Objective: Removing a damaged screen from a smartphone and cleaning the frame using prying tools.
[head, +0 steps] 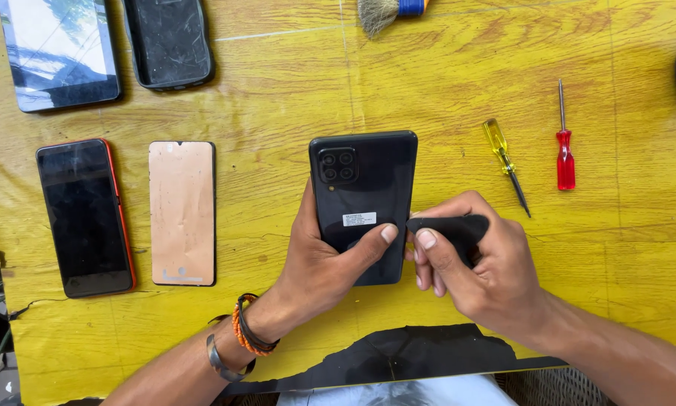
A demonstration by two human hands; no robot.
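Now phone (364,188) between both hands.

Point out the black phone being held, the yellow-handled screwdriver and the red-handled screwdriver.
Black phone (368,180): head view, on its back cover.
Yellow-handled screwdriver (496,138): head view, on its handle.
Red-handled screwdriver (565,159): head view, on its handle.

Bright daylight, sharp focus, soft shadows under hands; sky glare on tablet screen (58,49), top left
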